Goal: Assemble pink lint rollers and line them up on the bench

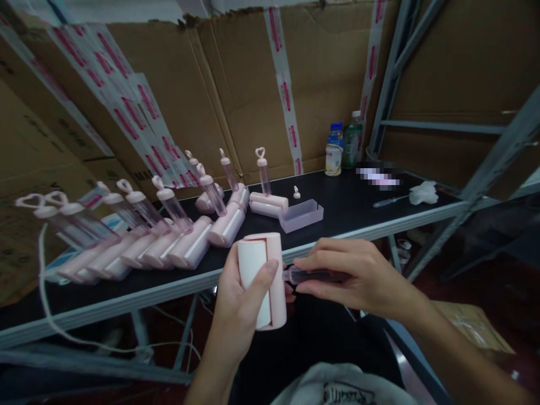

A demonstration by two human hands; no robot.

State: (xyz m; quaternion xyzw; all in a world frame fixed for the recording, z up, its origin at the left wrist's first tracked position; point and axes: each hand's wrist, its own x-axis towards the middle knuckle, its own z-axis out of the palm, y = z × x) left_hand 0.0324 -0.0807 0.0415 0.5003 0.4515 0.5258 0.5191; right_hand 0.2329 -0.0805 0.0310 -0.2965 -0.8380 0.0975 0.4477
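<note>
Upright in front of my body is a pink and white lint roller head (252, 281), with my left hand (236, 298) closed around it. The left thumb presses across its front face. My right hand (350, 270) is closed on a translucent handle (298, 275), whose end meets the right side of the roller head. Fingers hide much of this handle, and I cannot tell whether it is fixed to the head. On the table behind are several similar lint rollers (192, 244) with clear handles and heart-shaped loops. Near them sits a small pink heart-loop cap (296, 193).
A translucent lilac tray (301, 216) stands near the front edge of the black table (346, 205). Farther back are a blue-capped bottle (333, 151) and a green bottle (353, 139). A slim clear tool (390, 201) lies beside crumpled white tissue (423, 193). A white cable (46, 304) hangs at left.
</note>
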